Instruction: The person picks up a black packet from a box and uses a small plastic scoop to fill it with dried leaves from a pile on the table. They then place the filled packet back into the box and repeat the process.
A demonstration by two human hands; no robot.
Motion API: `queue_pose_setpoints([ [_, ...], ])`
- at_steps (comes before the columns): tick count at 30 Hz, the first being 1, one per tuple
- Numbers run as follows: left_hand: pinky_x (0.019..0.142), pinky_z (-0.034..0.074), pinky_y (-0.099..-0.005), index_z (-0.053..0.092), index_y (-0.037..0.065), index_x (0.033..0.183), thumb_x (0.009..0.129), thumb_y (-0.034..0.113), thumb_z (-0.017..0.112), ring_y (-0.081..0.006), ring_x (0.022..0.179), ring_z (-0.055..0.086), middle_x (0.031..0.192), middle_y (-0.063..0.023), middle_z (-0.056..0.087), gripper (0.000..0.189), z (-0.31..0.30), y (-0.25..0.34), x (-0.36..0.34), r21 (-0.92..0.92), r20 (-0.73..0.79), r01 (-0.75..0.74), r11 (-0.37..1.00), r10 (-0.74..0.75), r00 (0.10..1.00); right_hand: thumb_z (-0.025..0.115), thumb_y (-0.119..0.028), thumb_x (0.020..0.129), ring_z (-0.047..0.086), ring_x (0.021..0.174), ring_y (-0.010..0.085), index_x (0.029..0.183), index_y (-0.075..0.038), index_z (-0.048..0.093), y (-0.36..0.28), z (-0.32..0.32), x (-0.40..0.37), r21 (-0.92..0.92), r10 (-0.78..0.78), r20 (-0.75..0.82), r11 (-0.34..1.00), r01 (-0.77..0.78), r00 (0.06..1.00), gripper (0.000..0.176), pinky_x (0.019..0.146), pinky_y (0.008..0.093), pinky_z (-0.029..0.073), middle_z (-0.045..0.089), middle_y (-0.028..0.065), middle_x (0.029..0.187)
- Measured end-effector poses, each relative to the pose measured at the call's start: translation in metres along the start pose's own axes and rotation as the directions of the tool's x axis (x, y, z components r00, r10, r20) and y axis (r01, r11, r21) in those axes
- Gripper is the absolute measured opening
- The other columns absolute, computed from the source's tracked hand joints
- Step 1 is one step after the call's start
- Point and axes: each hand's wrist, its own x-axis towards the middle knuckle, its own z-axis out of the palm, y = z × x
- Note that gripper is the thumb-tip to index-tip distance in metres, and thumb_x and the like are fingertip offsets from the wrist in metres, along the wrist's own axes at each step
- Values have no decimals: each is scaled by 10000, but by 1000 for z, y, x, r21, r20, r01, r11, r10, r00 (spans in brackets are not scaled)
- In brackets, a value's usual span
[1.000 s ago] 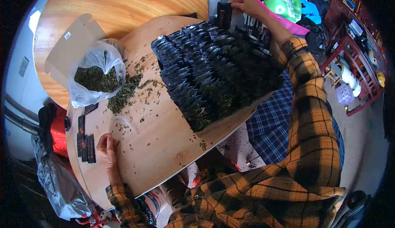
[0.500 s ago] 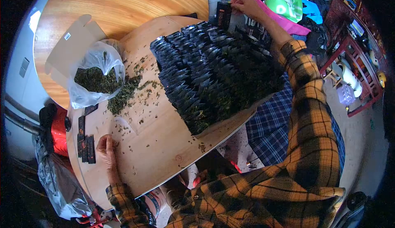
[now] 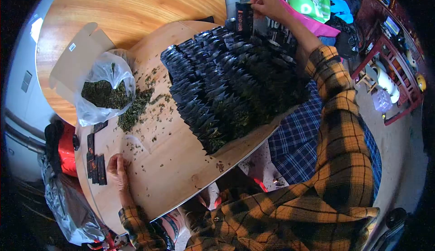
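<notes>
At the far side of the table, my right hand pinches the top edge of a black pouch with orange-red print. The pouch hangs upright at the back end of a large block of open black pouches, packed in rows. Dark green dried leaves show in the mouths of the nearer ones. My left hand rests at the table's left part, its fingers pressed together; whether anything is in them is hidden. Right beside it lie several small flat black packets with reddish print.
A clear plastic bag of dried leaves lies open on the wooden table, with leaves spilled next to it. Behind it is a cardboard box piece. Bags and clothes are heaped at the back right, near a red wooden rack.
The pouch in my right hand has turned so its printed face shows more, and that hand has shifted slightly left. My left hand stays by the packets. The whole view has shifted a little.
</notes>
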Motion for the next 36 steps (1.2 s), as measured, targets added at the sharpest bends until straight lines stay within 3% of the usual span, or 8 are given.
queue_pose_setpoints([
  [9, 507, 358, -207, 617, 34, 828, 884, 192, 619, -53, 544, 438, 624, 26, 519, 167, 5, 9, -3, 15, -7, 22, 1000, -22, 1000, 566, -81, 829, 648, 565, 153, 897, 11, 566, -8, 19, -2, -162, 22, 51, 987, -14, 998, 114, 487, 286, 546, 621, 82, 725],
  [15, 479, 349, -198, 618, 31, 841, 883, 187, 623, -44, 518, 424, 619, 33, 518, 161, 7, 12, -3, -56, -13, 56, 997, -57, 998, 581, -66, 818, 649, 572, 154, 877, 12, 555, 13, 26, -3, -39, 102, 137, 994, -97, 985, 101, 499, 282, 548, 616, 78, 726],
  [17, 470, 345, -193, 618, 31, 850, 883, 186, 624, -42, 511, 420, 620, 34, 519, 159, 6, 8, -2, -35, -22, 64, 997, -65, 998, 582, -61, 822, 651, 589, 150, 882, 6, 559, 21, 28, -6, 237, 49, 187, 967, -94, 981, 93, 511, 275, 547, 621, 81, 743],
  [23, 469, 344, -193, 620, 38, 847, 883, 189, 623, -42, 515, 418, 624, 38, 517, 155, 4, 10, -4, -9, -7, 11, 1000, -11, 1000, 580, -48, 822, 652, 630, 141, 880, -6, 569, 11, 39, -1, 113, 151, 229, 977, -180, 962, 72, 528, 251, 539, 623, 77, 746],
  [27, 490, 359, -201, 620, 44, 840, 883, 191, 624, -45, 534, 427, 627, 42, 509, 153, 4, 10, -4, 33, -14, 45, 998, -45, 999, 584, -60, 819, 646, 627, 133, 884, -11, 577, 21, 48, 2, 42, 57, 223, 997, -68, 973, 82, 531, 244, 532, 629, 72, 740],
  [30, 496, 354, -201, 621, 47, 838, 884, 193, 622, -44, 543, 425, 629, 44, 505, 153, 3, 4, -3, -13, -3, 41, 999, -41, 999, 610, -182, 734, 632, 541, 150, 772, -45, 635, 26, 51, -1, 219, 0, 121, 975, -26, 993, 144, 520, 321, 510, 615, 56, 577],
  [32, 495, 346, -199, 623, 47, 839, 885, 193, 621, -42, 544, 420, 630, 46, 503, 153, 0, -1, -1, -68, 5, 32, 997, -31, 999, 626, -215, 703, 607, 517, 152, 762, -55, 639, 28, 50, 0, 43, -44, 135, 998, 39, 990, 171, 529, 326, 492, 609, 61, 582],
  [36, 506, 333, -200, 625, 39, 845, 883, 188, 623, -34, 565, 412, 642, 49, 506, 154, -1, 4, -1, 67, -6, 44, 997, -44, 999, 623, -210, 699, 592, 505, 154, 749, -65, 644, 31, 54, 1, 36, -87, 97, 996, 83, 992, 155, 527, 315, 484, 613, 60, 590],
])
